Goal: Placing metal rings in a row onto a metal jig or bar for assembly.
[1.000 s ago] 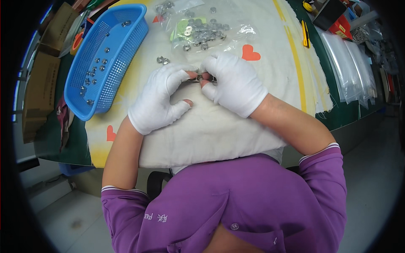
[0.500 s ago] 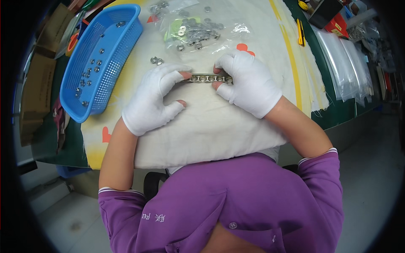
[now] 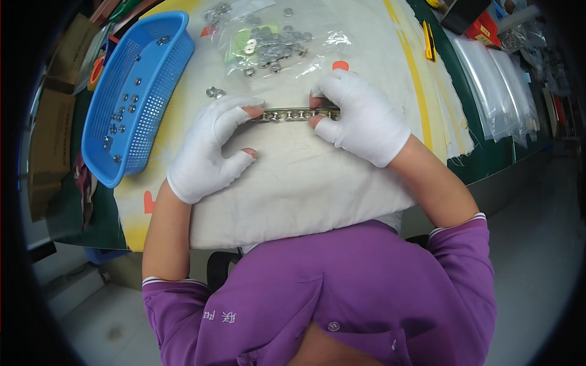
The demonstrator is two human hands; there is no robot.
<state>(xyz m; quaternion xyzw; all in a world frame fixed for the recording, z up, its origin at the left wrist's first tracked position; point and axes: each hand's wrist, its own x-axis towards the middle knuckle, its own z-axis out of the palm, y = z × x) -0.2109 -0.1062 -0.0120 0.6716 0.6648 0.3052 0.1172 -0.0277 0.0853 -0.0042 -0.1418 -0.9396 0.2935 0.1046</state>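
A narrow metal strip with a row of small round metal pieces [image 3: 287, 115] lies crosswise on the white cloth. My right hand [image 3: 365, 119], in a white glove with bare fingertips, pinches its right end between thumb and fingers. At the other end, my left hand [image 3: 210, 143], gloved the same way, touches the strip with a fingertip. Its thumb stands well apart, nearer to me, with nothing between. Just beyond my left hand sit a few loose round metal parts [image 3: 215, 92]. Farther off lies a clear plastic bag [image 3: 323, 52] with several similar shiny parts.
A blue plastic basket [image 3: 160, 91] holding several metal parts stands at the left. On the right are a yellow utility knife [image 3: 429, 41], clear plastic bags [image 3: 488, 85] and a red box [image 3: 483, 29]. Cardboard boxes [image 3: 52, 140] stand at far left.
The whole view has shifted slightly. My hands are a little farther apart, the left one having moved left, and more of the strip shows between them. My right hand keeps its pinch.
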